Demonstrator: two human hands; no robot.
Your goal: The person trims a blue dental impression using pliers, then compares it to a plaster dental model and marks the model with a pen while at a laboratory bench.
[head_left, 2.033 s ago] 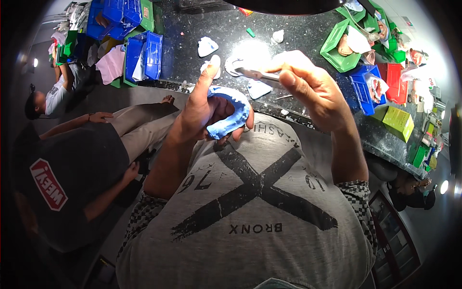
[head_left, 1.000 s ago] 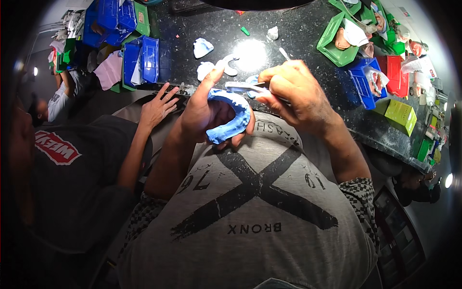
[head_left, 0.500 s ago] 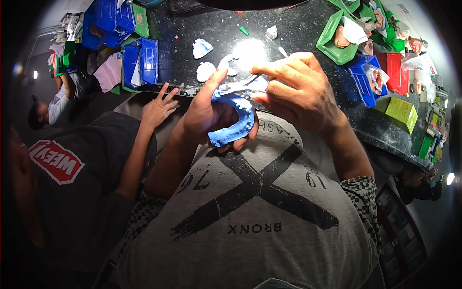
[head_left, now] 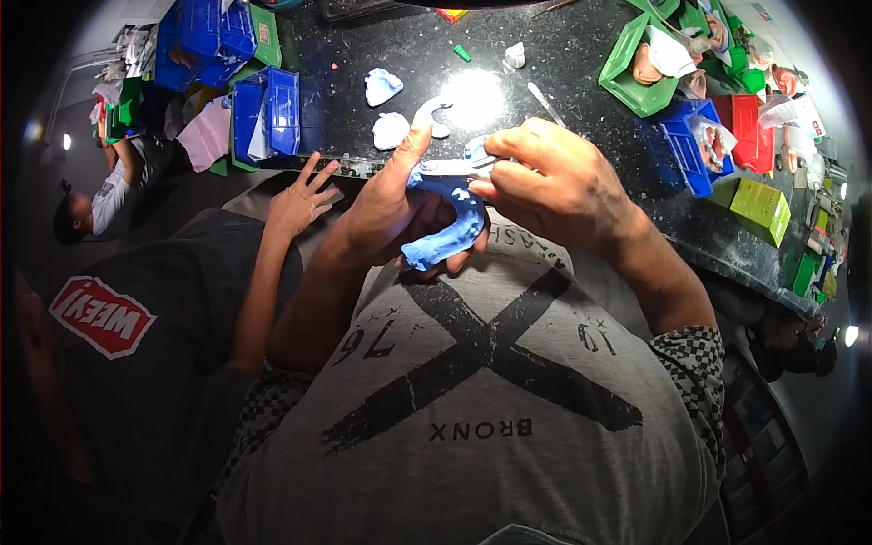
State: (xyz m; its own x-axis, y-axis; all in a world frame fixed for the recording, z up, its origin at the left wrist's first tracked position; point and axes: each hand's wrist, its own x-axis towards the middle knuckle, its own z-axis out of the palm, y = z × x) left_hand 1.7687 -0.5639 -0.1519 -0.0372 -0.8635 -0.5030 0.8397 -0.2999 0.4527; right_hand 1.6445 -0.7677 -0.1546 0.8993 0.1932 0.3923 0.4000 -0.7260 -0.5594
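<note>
My left hand (head_left: 395,195) is closed around a blue horseshoe-shaped piece (head_left: 440,243) with a lumpy surface, the thumb up at its top. My right hand (head_left: 554,182) grips a flat metal tool (head_left: 450,167), whose blade lies across the top of the blue piece beside my left thumb. Just beyond my hands on the black speckled bench (head_left: 336,109) are pale lumps (head_left: 383,85) (head_left: 391,131), a curved white item (head_left: 436,123) and a thin pale stick (head_left: 545,102).
Blue bins (head_left: 266,113) stand at left; green (head_left: 636,64), blue (head_left: 681,145) and red bins (head_left: 750,136) and a yellow-green box (head_left: 758,211) at right. A co-worker (head_left: 127,372) is close on my left, a hand (head_left: 300,200) near the bench edge; other people are farther off.
My right hand has moved left and closer to my left hand, bringing the metal tool onto the blue piece. The co-worker's hand has come up toward the bench edge.
</note>
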